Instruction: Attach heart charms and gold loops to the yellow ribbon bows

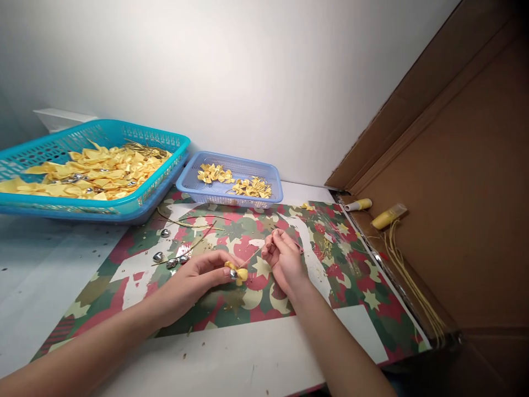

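Observation:
Between the thumb and fingers of my left hand (209,269) is a yellow ribbon flower (241,275) with a silver heart bead (233,273) at its middle. A thin gold strand (253,256) runs from the flower up to my right hand (283,253), whose thumb and fingers are pinched on its far end. Both hands are just above the patterned sheet (252,300). Left of them, silver heart beads (158,257) and gold wires (206,232) lie on the sheet.
A turquoise basket (144,196) of yellow ribbon pieces stands at the left. Behind the hands, a small blue basket (229,198) holds yellow flowers. Cardboard (454,193) rises at the right, with a yellow tube (388,216), a white-and-yellow tube (359,205) and gold wires (407,275) near it.

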Motion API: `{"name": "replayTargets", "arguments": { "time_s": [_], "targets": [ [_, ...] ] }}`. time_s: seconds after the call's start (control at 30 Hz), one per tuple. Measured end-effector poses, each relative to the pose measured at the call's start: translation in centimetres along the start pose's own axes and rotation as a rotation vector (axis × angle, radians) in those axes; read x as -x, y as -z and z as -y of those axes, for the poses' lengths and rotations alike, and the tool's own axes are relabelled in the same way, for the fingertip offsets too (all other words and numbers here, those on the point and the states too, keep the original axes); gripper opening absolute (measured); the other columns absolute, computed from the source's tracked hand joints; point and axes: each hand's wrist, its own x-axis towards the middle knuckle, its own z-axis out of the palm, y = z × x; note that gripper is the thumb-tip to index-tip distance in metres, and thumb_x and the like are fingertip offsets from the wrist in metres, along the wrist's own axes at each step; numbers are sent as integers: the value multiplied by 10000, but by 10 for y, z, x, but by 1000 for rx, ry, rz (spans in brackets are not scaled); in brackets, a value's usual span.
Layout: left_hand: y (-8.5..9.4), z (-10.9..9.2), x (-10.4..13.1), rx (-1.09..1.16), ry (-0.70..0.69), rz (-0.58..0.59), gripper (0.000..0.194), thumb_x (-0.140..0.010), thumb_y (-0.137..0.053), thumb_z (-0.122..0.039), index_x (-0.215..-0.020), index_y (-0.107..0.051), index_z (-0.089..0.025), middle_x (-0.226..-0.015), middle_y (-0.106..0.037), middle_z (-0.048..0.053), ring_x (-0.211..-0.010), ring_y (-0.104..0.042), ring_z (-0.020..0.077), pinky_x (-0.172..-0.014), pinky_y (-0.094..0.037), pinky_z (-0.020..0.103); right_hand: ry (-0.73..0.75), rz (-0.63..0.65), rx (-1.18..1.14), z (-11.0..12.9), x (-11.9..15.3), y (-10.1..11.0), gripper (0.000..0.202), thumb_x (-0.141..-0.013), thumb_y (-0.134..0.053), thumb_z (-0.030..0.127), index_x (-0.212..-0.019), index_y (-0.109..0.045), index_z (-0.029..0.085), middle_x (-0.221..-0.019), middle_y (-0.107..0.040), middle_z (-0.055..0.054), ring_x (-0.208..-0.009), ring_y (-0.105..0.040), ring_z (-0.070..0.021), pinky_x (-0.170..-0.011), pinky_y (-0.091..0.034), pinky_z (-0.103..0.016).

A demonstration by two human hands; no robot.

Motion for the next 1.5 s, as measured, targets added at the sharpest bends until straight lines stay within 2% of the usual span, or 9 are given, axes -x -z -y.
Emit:
{"name": "replayTargets", "arguments": {
  "time_s": [0.1, 0.2, 0.4, 0.67, 0.8, 1.03, 1.2, 1.4, 1.5],
  "targets": [
    [-3, 0, 0, 210, 59, 10, 268, -732, -804, -403, -783, -645, -194, -840, -690, 43, -794, -645, 175, -742, -542, 309, -71, 20, -45, -6, -1, -1, 329, -734, -763, 333, -736, -454, 221, -589, -473, 78, -511, -476, -76, -505, -427, -215],
    [-5, 1, 1, 274, 36, 44, 306, -716, -826, -402, -760, -610, -191, -706, -641, -1, -640, -586, 120, -632, -511, 253, -112, 62, -96, -10, 0, -1, 320, -720, -766, 298, -725, -457, 214, -560, -420, 90, -485, -424, -64, -492, -384, -202],
    [-5, 7, 4, 138, 11, 139, 288, -798, -747, -452, -795, -626, -190, -729, -628, 4, -643, -573, 123, -643, -507, 268, -104, 113, -100, -9, 0, -1, 331, -774, -738, 343, -722, -435, 222, -560, -344, 93, -463, -375, -73, -480, -350, -216],
    [-5, 1, 3, 228, 63, 72, 301, -707, -810, -427, -784, -626, -202, -716, -619, -7, -677, -575, 133, -672, -496, 270, -100, 108, -91, -7, -4, 0, 306, -791, -727, 336, -743, -445, 226, -585, -364, 84, -490, -395, -80, -495, -380, -220],
    [-3, 4, 2, 159, 109, 73, 283, -738, -806, -413, -804, -643, -191, -709, -655, 1, -649, -571, 113, -651, -481, 251, -140, 147, -110, -8, -2, 0, 291, -781, -738, 325, -747, -468, 221, -592, -395, 80, -509, -411, -79, -514, -403, -209],
    [-3, 8, 2, 99, 142, 58, 252, -665, -864, -287, -798, -672, -191, -723, -692, 3, -656, -625, 128, -635, -517, 268, -130, 110, -155, -7, -4, 3, 273, -786, -735, 276, -726, -477, 210, -570, -400, 84, -490, -413, -71, -497, -386, -194],
    [-7, 7, 4, 45, 90, 98, 190, -703, -832, -285, -785, -692, -186, -707, -700, 9, -644, -637, 137, -576, -502, 247, -152, 75, -190, -6, -5, 0, 250, -796, -720, 234, -703, -490, 198, -531, -416, 85, -463, -404, -61, -479, -368, -173],
    [-9, 3, 7, -196, 11, 120, 172, -785, -741, -345, -864, -687, -203, -756, -726, 16, -662, -670, 162, -573, -533, 261, -132, 68, -182, -3, -5, 0, 275, -769, -747, 240, -694, -487, 194, -515, -428, 90, -446, -411, -49, -464, -361, -158],
    [-5, 5, 8, -588, -219, 45, 134, -851, -656, -303, -958, -675, -224, -830, -735, 26, -685, -663, 164, -604, -529, 269, -92, 25, -120, 1, -5, 2, 277, -726, -774, 273, -706, -512, 189, -530, -476, 83, -455, -425, -45, -458, -361, -150]
  ]
}}
